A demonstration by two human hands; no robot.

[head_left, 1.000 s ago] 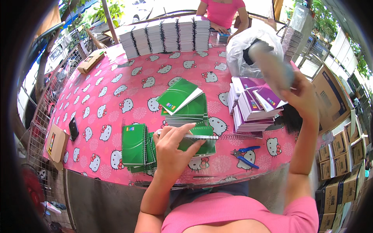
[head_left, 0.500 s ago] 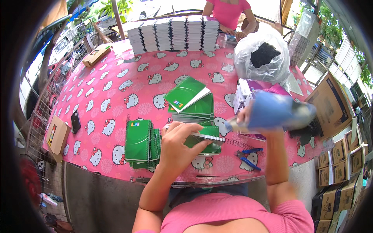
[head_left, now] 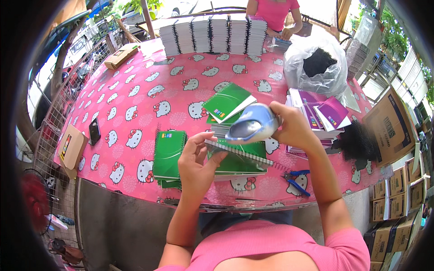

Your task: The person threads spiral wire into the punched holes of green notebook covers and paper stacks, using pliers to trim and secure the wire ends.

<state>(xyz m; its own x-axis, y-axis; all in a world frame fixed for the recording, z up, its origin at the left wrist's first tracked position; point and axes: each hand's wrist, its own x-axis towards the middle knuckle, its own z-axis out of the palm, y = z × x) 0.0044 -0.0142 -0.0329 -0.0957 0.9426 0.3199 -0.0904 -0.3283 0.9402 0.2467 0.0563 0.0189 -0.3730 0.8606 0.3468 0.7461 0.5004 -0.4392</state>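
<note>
My left hand (head_left: 198,158) pinches a notebook (head_left: 242,153) by one end, its punched spine edge turned up and running right. A thin wire coil (head_left: 281,166) sticks out past the spine's right end. My right hand (head_left: 289,124) grips a blue rounded tool (head_left: 257,123) with a hollow greyish face, held just above the notebook; its exact kind I cannot make out. Under and behind the held notebook lie green notebooks (head_left: 230,100). Another stack of green spiral notebooks (head_left: 169,156) sits left of my left hand. Blue-handled pliers (head_left: 296,182) rest at the right.
Purple notebooks (head_left: 332,113) are piled at the right, beside black coils (head_left: 357,142) and a cardboard box (head_left: 391,126). Behind them stands a plastic bag (head_left: 294,67) of black coils. Tall notebook stacks (head_left: 203,36) line the far edge. Across the table a person (head_left: 275,13) works.
My right hand has brought the blue tool leftward, from over the purple notebooks to above the held notebook. My left hand keeps its hold. The whole view has shifted slightly.
</note>
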